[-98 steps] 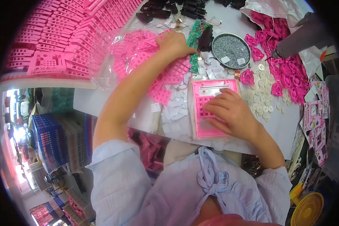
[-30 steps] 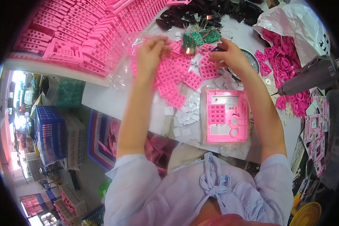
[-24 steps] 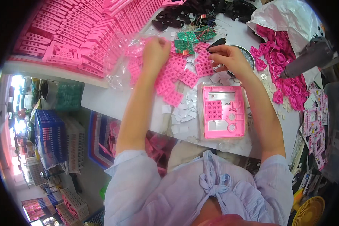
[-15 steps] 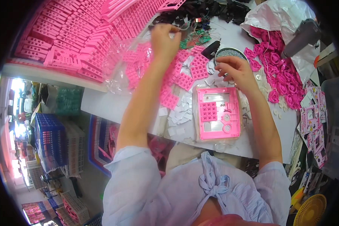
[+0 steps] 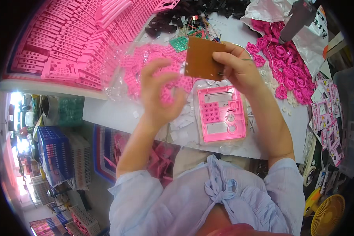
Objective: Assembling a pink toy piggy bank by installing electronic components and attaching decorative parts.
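Change since half a second ago: the right hand point(image 5: 239, 69) no longer works over the pink faceplate point(image 5: 221, 114); it is now raised above the table point(image 5: 118, 114) and carries a brown circuit board point(image 5: 202, 59), plain side toward the camera. The left hand point(image 5: 159, 92), which was reaching to the far parts pile, is drawn back near and sits just left of the board. Judgement: a board has been picked from the far pile of green boards point(image 5: 179, 42) and wires and is being brought toward the faceplate for fitting.

Right hand grip: thumb and fingers pinch the board's right edge, board held roughly upright and tilted. Thin wire seems to trail from it; too fine to confirm.

Left hand grip: fingers curled and loosely spread, palm up, holding nothing that I can see; fingertips near the board's left edge, not clearly touching.

Faceplate lies flat on the table, near side, below the right wrist. Bag of pink keypad pieces point(image 5: 133, 70) lies behind the left hand.
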Motion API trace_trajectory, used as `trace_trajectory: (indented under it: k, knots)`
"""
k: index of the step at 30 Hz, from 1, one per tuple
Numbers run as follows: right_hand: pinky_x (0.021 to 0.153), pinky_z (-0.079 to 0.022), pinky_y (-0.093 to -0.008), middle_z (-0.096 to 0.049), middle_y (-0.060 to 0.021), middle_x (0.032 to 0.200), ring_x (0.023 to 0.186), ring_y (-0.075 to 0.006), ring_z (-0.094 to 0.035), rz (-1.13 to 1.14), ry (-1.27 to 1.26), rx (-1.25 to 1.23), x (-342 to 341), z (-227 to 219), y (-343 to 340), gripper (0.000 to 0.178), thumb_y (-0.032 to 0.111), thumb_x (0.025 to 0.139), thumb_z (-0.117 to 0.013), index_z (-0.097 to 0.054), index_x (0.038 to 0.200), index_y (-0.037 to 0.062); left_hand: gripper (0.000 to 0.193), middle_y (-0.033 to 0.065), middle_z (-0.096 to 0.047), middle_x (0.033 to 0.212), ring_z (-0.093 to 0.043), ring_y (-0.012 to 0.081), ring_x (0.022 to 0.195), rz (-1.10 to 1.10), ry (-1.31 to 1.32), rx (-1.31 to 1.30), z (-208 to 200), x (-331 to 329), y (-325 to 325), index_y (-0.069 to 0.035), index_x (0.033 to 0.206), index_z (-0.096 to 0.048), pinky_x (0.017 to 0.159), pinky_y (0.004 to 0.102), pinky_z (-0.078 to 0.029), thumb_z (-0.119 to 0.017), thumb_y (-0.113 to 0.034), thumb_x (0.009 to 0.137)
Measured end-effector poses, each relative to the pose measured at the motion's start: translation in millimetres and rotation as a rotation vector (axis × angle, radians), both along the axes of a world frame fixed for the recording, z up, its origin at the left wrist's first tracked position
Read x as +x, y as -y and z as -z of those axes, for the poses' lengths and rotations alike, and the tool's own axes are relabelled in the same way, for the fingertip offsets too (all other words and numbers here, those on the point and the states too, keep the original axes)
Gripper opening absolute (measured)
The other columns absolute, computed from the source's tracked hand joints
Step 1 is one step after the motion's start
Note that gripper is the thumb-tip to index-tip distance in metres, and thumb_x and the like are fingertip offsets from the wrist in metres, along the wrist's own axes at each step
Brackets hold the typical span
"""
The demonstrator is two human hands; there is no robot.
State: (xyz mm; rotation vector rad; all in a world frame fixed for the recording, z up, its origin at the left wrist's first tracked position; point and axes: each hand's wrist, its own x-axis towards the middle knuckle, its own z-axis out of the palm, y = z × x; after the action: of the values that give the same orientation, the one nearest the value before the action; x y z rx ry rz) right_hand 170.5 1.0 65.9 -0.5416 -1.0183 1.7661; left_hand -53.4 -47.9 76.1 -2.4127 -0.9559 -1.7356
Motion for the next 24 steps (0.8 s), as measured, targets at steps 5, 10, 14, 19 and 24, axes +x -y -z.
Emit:
trace_trajectory:
  k: [5,10,14,19,24]
  knots:
    - [0.051,-0.045,-0.0191,-0.07,0.001,0.082,0.065,-0.0049,-0.063,-0.128,0.291,0.21,1.8,-16.6,3.5,0.024,0.022,0.091,-0.071,-0.07,0.108,0.0052,0.042,0.0104,-0.063,0.123,-0.062,0.0204,0.11,0.428,0.676,-1.019,-4.4,-2.2,29.3,0.001,0.129,-0.054,0.099,0.0368,-0.048,-0.065,0.002,0.088]
    - [0.044,-0.039,-0.0174,-0.069,-0.0062,0.084,0.064,-0.0076,-0.062,-0.133,0.396,0.198,8.7,-27.5,31.9,0.024,0.021,0.1,-0.06,-0.068,0.107,-0.0006,0.026,0.0153,-0.069,0.112,-0.066,0.0178,0.082,0.521,0.757,-1.168,11.9,-7.5,38.9,0.001,0.121,-0.062,0.077,0.0341,-0.055,-0.059,-0.016,0.101]
    - [0.05,-0.043,-0.0203,-0.068,-0.0025,0.085,0.068,-0.0064,-0.061,-0.076,0.368,0.146,23.8,-3.0,54.8,0.028,0.025,0.103,-0.056,-0.071,0.107,0.002,0.027,0.0168,-0.069,0.111,-0.065,0.0188,0.079,0.628,0.897,-1.233,40.5,-14.8,48.7,0.001,0.122,-0.062,0.078,0.0374,-0.056,-0.058,-0.015,0.101]
    - [0.068,-0.052,-0.0243,-0.068,-0.005,0.088,0.078,-0.0087,-0.063,0.09,0.354,0.315,19.7,18.0,69.9,0.028,0.022,0.104,-0.056,-0.069,0.109,-0.0015,0.035,0.0195,-0.068,0.114,-0.065,0.0203,0.081,0.598,1.083,-1.279,51.9,-4.1,55.5,0.003,0.126,-0.059,0.079,0.0391,-0.057,-0.06,-0.02,0.1]
    - [0.077,-0.054,-0.0272,-0.07,-0.0069,0.097,0.085,-0.0102,-0.064,0.008,0.388,0.304,9.5,33.0,63.5,0.031,0.024,0.105,-0.054,-0.07,0.108,-0.0022,0.047,0.0203,-0.067,0.111,-0.065,0.0205,0.081,0.805,1.113,-1.265,56.2,3.4,54.5,0.006,0.134,-0.05,0.067,0.0347,-0.057,-0.056,-0.026,0.101]
